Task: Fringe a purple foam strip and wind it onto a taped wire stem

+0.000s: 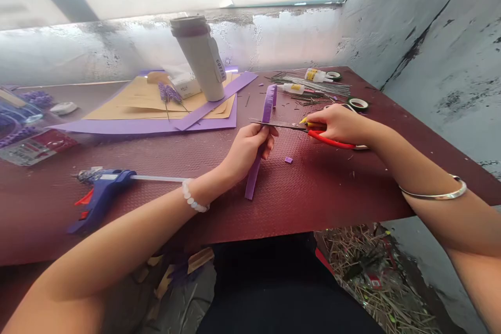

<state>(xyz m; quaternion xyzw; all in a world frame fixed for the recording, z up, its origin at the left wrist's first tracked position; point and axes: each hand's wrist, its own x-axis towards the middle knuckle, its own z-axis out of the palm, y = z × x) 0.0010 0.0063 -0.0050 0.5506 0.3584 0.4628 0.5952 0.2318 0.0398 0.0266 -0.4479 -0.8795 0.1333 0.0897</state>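
Between the thumb and fingers of my left hand (252, 145) is a narrow purple paper strip (253, 180), its curled upper end rising above the hand and its tail hanging toward the tabletop. My right hand (340, 124) is closed round red-handled scissors (332, 141) and also has a yellow-tipped thin item (309, 122) in its fingers. The scissor blades reach left across the strip just above my left thumb. A small purple scrap (288, 159) lies on the dark red table below the blades.
Behind stand a coffee cup (201, 60) and tan paper sheets (133, 99) over purple paper (156, 125). A blue glue gun (104, 193) lies left. Glue bottles (293, 88), green tape (358, 104) and thin wires (332, 88) are at the back right.
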